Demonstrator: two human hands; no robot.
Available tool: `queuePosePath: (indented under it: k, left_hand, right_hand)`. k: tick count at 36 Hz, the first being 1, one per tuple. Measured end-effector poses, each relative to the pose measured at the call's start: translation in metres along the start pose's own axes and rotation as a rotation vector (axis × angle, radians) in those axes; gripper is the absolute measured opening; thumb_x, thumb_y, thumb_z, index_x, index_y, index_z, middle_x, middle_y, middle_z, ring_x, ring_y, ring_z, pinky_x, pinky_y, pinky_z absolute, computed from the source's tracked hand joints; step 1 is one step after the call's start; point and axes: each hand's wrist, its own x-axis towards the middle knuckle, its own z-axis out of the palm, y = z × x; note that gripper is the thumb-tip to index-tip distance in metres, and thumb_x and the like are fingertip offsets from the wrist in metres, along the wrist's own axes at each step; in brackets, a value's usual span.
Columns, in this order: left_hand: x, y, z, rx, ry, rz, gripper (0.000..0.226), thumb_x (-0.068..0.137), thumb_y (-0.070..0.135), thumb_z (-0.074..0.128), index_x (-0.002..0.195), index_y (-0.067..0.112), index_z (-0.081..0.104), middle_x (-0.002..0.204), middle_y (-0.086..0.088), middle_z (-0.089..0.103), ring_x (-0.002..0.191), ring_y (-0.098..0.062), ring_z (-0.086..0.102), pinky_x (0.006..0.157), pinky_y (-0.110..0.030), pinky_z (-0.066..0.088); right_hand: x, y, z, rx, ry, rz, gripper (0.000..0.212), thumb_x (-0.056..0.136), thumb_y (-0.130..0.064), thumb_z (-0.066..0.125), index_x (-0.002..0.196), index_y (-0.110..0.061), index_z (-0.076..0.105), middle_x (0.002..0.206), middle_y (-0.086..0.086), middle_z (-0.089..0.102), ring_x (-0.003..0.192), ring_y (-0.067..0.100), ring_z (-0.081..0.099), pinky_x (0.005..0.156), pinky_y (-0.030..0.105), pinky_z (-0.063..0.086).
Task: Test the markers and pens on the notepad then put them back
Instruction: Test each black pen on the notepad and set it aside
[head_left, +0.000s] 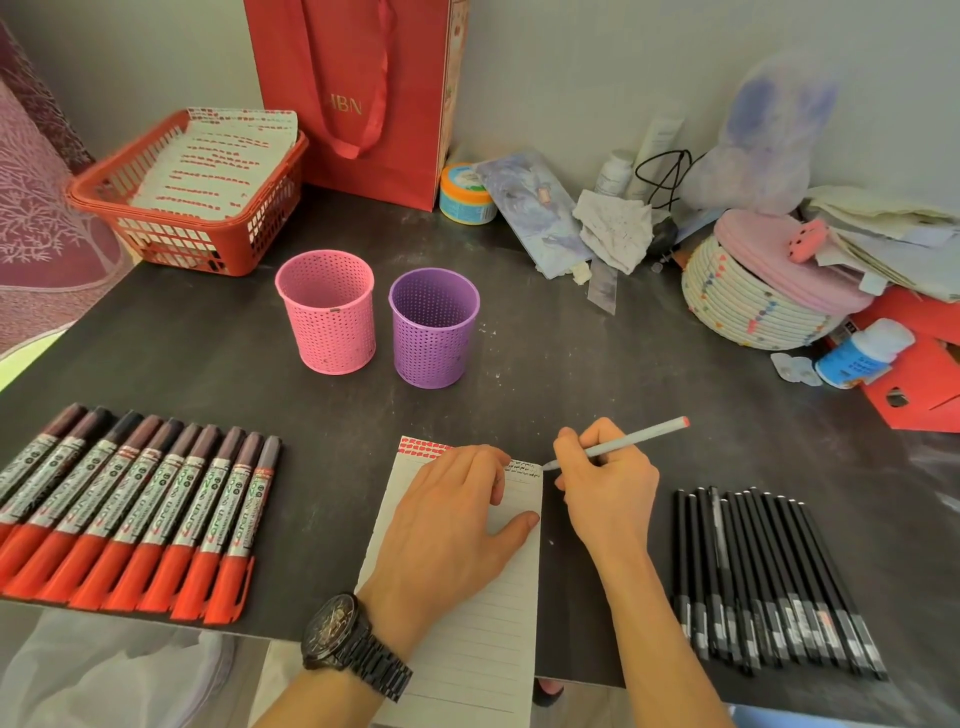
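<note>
A lined notepad (483, 639) with a red top strip lies at the table's front edge. My left hand (457, 525) lies flat on it, fingers spread. My right hand (608, 483) grips a light grey pen (639, 436). Its tip touches the pad's top right corner, beside a row of small scribbles. Several red-capped markers (130, 509) lie side by side at the left. Several black pens (769, 582) lie in a row at the right. A pink perforated cup (327, 312) and a purple perforated cup (434, 327) stand behind the pad.
A red basket (192, 192) of papers stands at the back left, next to a red gift bag (358, 88). Clutter fills the back right: a woven basket (753, 306), a white bottle (862, 353), red card, papers and a jar (465, 193).
</note>
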Motion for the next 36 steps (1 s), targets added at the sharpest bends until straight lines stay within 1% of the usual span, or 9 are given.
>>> queuePosePath:
  k: [4, 7, 9, 14, 20, 24, 28, 32, 36]
  left_hand:
    - [0.001, 0.000, 0.000, 0.001, -0.004, 0.001, 0.039, 0.081, 0.065, 0.063, 0.080, 0.044, 0.030, 0.122, 0.025, 0.055, 0.097, 0.004, 0.040, 0.077, -0.005, 0.023]
    - [0.000, 0.001, -0.001, -0.001, 0.007, 0.008, 0.040, 0.081, 0.063, 0.065, 0.079, 0.044, 0.029, 0.122, 0.023, 0.056, 0.097, 0.004, 0.040, 0.078, -0.008, 0.025]
    - [0.000, 0.002, -0.002, -0.002, 0.007, 0.008, 0.040, 0.081, 0.062, 0.065, 0.078, 0.044, 0.029, 0.123, 0.023, 0.056, 0.097, 0.003, 0.041, 0.081, -0.010, 0.026]
    - [0.001, 0.003, -0.002, -0.002, -0.009, 0.002, 0.040, 0.082, 0.063, 0.064, 0.078, 0.043, 0.030, 0.125, 0.023, 0.054, 0.099, 0.003, 0.040, 0.085, -0.012, 0.027]
    - [0.000, 0.004, -0.004, 0.006, -0.020, 0.013, 0.039, 0.084, 0.063, 0.062, 0.078, 0.041, 0.030, 0.128, 0.024, 0.052, 0.103, 0.006, 0.037, 0.086, -0.010, 0.025]
    - [0.000, 0.005, -0.005, 0.013, -0.030, 0.016, 0.038, 0.085, 0.064, 0.059, 0.079, 0.041, 0.030, 0.130, 0.024, 0.051, 0.104, 0.005, 0.038, 0.086, -0.011, 0.026]
    - [-0.001, 0.005, -0.003, 0.043, -0.028, 0.041, 0.035, 0.087, 0.066, 0.054, 0.080, 0.044, 0.028, 0.132, 0.023, 0.050, 0.110, 0.002, 0.045, 0.088, -0.013, 0.029]
    - [-0.001, 0.003, 0.001, 0.080, -0.004, 0.076, 0.030, 0.088, 0.066, 0.049, 0.080, 0.049, 0.026, 0.131, 0.022, 0.051, 0.107, 0.002, 0.046, 0.088, -0.014, 0.031]
    - [-0.001, -0.001, 0.007, 0.110, 0.025, 0.088, 0.034, 0.088, 0.068, 0.044, 0.079, 0.042, 0.023, 0.129, 0.022, 0.053, 0.107, 0.002, 0.048, 0.088, -0.015, 0.031]
  right_hand:
    - [0.000, 0.000, 0.001, 0.001, 0.011, -0.011, 0.031, 0.094, -0.020, 0.067, 0.066, -0.017, 0.055, 0.058, -0.010, 0.065, 0.052, 0.001, 0.066, 0.054, 0.007, 0.048]
    - [0.000, 0.000, 0.001, 0.002, 0.008, -0.008, 0.032, 0.093, -0.018, 0.068, 0.064, -0.016, 0.054, 0.051, -0.004, 0.062, 0.051, 0.001, 0.065, 0.052, 0.007, 0.047]
    - [0.000, 0.001, 0.000, -0.001, 0.009, -0.014, 0.032, 0.093, -0.017, 0.068, 0.064, -0.017, 0.054, 0.050, -0.002, 0.061, 0.051, 0.001, 0.065, 0.053, 0.007, 0.047]
    - [0.000, 0.001, 0.000, 0.002, 0.014, -0.007, 0.031, 0.093, -0.019, 0.067, 0.065, -0.017, 0.055, 0.051, -0.002, 0.062, 0.052, 0.000, 0.065, 0.053, 0.006, 0.047]
    - [-0.001, 0.000, 0.000, 0.007, 0.008, -0.005, 0.033, 0.094, -0.022, 0.068, 0.064, -0.022, 0.054, 0.053, -0.005, 0.063, 0.053, 0.000, 0.065, 0.054, 0.004, 0.045]
    - [-0.001, -0.001, 0.000, 0.001, 0.006, 0.005, 0.033, 0.094, -0.021, 0.068, 0.064, -0.023, 0.052, 0.052, -0.003, 0.062, 0.055, 0.001, 0.066, 0.055, 0.005, 0.046]
    - [-0.001, -0.001, 0.000, 0.006, -0.012, 0.023, 0.032, 0.094, -0.023, 0.067, 0.066, -0.021, 0.054, 0.054, -0.001, 0.063, 0.056, 0.003, 0.066, 0.056, 0.007, 0.047]
    - [-0.001, -0.002, -0.001, 0.000, -0.016, 0.033, 0.030, 0.095, -0.023, 0.066, 0.067, -0.020, 0.055, 0.055, 0.000, 0.064, 0.056, 0.005, 0.066, 0.055, 0.008, 0.048]
    - [0.000, 0.000, 0.000, -0.009, -0.016, 0.006, 0.029, 0.095, -0.022, 0.066, 0.068, -0.016, 0.057, 0.055, 0.002, 0.063, 0.056, 0.006, 0.065, 0.055, 0.009, 0.048]
